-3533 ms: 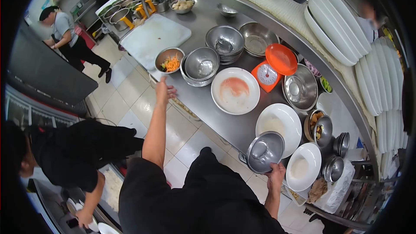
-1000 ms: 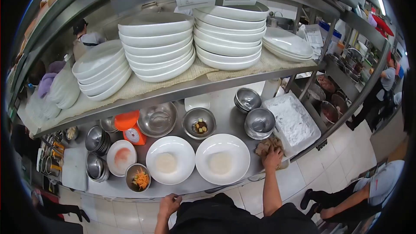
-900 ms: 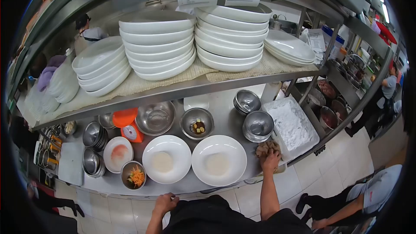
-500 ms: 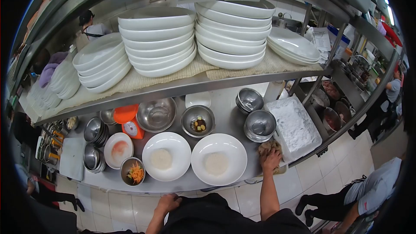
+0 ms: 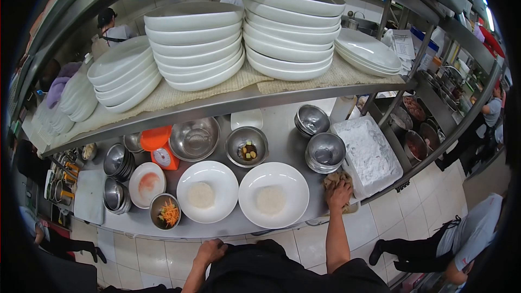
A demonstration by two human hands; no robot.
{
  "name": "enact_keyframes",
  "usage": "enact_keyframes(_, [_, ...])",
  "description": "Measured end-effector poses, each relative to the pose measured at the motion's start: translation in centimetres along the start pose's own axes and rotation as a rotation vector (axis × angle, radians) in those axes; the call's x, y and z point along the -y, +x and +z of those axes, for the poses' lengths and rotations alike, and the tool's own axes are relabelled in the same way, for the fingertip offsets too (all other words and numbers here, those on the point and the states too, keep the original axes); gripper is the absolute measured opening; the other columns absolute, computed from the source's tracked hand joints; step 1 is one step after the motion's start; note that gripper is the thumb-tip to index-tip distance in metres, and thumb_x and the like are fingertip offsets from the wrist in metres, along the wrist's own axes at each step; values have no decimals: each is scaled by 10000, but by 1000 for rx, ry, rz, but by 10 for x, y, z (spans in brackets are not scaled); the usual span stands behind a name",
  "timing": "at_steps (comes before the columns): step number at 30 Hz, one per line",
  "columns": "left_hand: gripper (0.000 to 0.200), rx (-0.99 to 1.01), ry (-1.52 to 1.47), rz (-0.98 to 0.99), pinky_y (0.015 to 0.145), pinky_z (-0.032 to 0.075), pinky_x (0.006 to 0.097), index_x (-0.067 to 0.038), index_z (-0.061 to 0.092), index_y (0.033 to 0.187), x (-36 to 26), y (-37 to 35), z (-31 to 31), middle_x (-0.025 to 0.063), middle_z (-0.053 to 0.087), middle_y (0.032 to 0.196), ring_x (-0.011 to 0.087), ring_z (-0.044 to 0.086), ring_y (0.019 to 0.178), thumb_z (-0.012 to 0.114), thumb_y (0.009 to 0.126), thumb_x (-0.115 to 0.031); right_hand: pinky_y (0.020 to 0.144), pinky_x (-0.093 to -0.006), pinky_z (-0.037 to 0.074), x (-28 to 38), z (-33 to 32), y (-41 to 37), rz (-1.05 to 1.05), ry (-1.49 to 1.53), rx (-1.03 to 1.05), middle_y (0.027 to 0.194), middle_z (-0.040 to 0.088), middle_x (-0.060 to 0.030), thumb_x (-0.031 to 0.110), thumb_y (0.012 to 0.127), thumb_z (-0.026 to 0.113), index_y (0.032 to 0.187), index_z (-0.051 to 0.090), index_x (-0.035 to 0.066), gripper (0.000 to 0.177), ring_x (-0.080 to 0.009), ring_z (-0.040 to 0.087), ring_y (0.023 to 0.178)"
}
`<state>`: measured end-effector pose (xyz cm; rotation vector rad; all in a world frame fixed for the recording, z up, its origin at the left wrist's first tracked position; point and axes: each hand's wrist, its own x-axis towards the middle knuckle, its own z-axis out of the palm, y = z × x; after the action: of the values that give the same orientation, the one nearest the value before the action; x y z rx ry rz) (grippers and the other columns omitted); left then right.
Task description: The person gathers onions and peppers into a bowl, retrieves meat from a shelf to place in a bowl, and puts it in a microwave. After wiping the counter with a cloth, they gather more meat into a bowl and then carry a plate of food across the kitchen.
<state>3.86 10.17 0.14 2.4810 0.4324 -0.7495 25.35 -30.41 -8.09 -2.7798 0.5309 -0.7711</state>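
Observation:
My right hand [image 5: 340, 195] rests on a crumpled brown cloth [image 5: 332, 179] at the counter's front edge, beside a white bin of white powder [image 5: 368, 154]; its fingers curl over the cloth. Held low near my body, my left hand [image 5: 212, 249] has its fingers curled, and what they may hold is hidden. Between the hands and beyond them, two white plates [image 5: 208, 212] [image 5: 274, 218] each bear a flat, round, pale piece [image 5: 201, 195] [image 5: 271, 199]. A steel bowl of shredded orange and green vegetables [image 5: 168, 212] stands left of the plates.
Stacked white dishes [image 5: 195, 54] fill the shelf [image 5: 228, 100] above the counter. Steel bowls [image 5: 325, 152], an orange scale [image 5: 164, 157] and a bowl with yellow and dark pieces [image 5: 247, 149] stand beneath. A co-worker [image 5: 461, 233] is at the right, others farther off.
The view has tilted slightly, so the plates and shelf sit a little higher. The co-worker at the right has shifted. Both my hands keep nearly the same places.

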Motion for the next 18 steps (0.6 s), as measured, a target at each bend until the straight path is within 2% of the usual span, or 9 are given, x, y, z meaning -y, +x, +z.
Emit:
enact_keyframes(5, [366,-39,-24,35,837,470,392,-48,648,1018,0,-5,-4,215,641,927,363,608,909,573,805,-336,730,-501,415,-5,12,-4,-66,-22,-103,919,512,-227,293,785,582,1039,529,-15,402,-413,494,855])
enact_keyframes(7, [345,-59,-56,43,838,470,391,-57,655,1006,-8,-12,-12,219,632,945,359,607,908,571,804,-324,718,-473,426,-2,10,-3,-77,-60,-184,869,518,-198,280,791,578,891,540,15,286,-387,507,839])
enact_keyframes(9, [312,-61,-237,214,795,486,339,-65,649,1036,-22,-20,-26,170,660,900,298,638,842,561,851,-300,713,-472,427,1,4,-1,-56,-58,-134,867,516,-196,281,792,577,888,538,17,284,-385,507,840])
enact_keyframes(10, [312,-60,-238,212,795,486,339,-65,649,1036,-30,-25,-32,170,660,900,298,638,842,561,851,-300,709,-470,427,2,1,-1,-36,-54,-86,865,513,-194,282,794,577,885,536,19,282,-383,507,840])
enact_keyframes(12, [367,205,-749,354,783,456,315,-14,613,1101,-49,-39,-50,104,664,856,190,612,794,504,912,-309,709,-469,428,0,5,-2,-59,-58,-115,865,512,-192,283,793,576,886,535,19,283,-382,507,843])
enact_keyframes(13, [367,206,-750,354,783,456,315,-14,613,1101,-61,-50,-65,104,664,856,190,612,794,504,912,-309,709,-468,428,-2,7,-2,-79,-62,-146,865,510,-191,285,793,576,887,534,20,285,-382,506,845])
enact_keyframes(15, [406,462,-768,659,870,406,325,-14,575,1173,-81,-73,-93,100,649,930,200,577,904,442,945,-321,716,-470,427,-2,8,-2,-76,-69,-143,866,512,-190,286,793,573,887,533,20,285,-382,506,850])
enact_keyframes(16, [406,461,-769,659,870,406,325,-14,575,1173,-83,-76,-95,100,649,930,200,577,904,442,945,-321,723,-472,426,-1,7,-3,-73,-76,-139,868,513,-189,287,793,571,886,533,21,285,-382,505,854])
enact_keyframes(18, [421,627,-657,858,876,411,312,-78,528,1251,-87,-81,-96,99,639,1003,203,574,975,401,958,-352,729,-476,425,2,3,-2,-58,-79,-104,871,514,-189,286,793,569,887,532,22,283,-383,505,856])
